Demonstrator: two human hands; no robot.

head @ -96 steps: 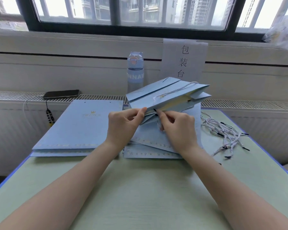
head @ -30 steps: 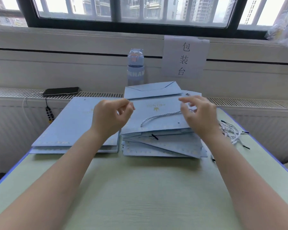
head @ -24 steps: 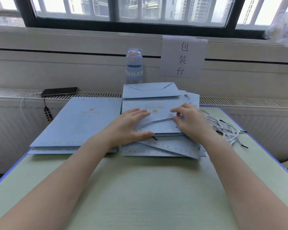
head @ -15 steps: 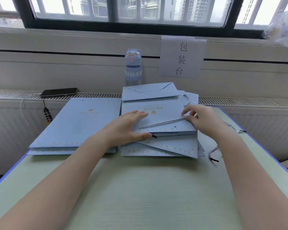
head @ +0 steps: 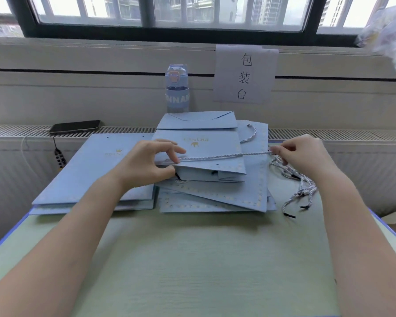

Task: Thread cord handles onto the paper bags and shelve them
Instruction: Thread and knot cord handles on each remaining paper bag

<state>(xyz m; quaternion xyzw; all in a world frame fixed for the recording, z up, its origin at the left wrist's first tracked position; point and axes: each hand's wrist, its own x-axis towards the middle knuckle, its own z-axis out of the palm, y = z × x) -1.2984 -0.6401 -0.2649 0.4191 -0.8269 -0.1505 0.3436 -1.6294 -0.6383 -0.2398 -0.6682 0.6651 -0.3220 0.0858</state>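
On the radiator grille at far left lies a dark phone [head: 74, 126]. Nearer, on the green counter [head: 192, 259], a stack of flat blue bags [head: 89, 175] rests at the left. Of the two hands, the left hand [head: 146, 164] has its fingers curled, pinching one end of a white twisted cord [head: 224, 156] at the near-left rim of the top bag [head: 210, 145]. This bag lies on an uneven pile of bags [head: 215, 197] at centre. Behind the pile a water bottle [head: 177, 88] stands upright, with a paper sign [head: 245, 74] to its right. The cord runs taut across the top bag to the right hand [head: 300, 154], which pinches its other end. Loose cords [head: 300, 186] lie tangled beside the pile.
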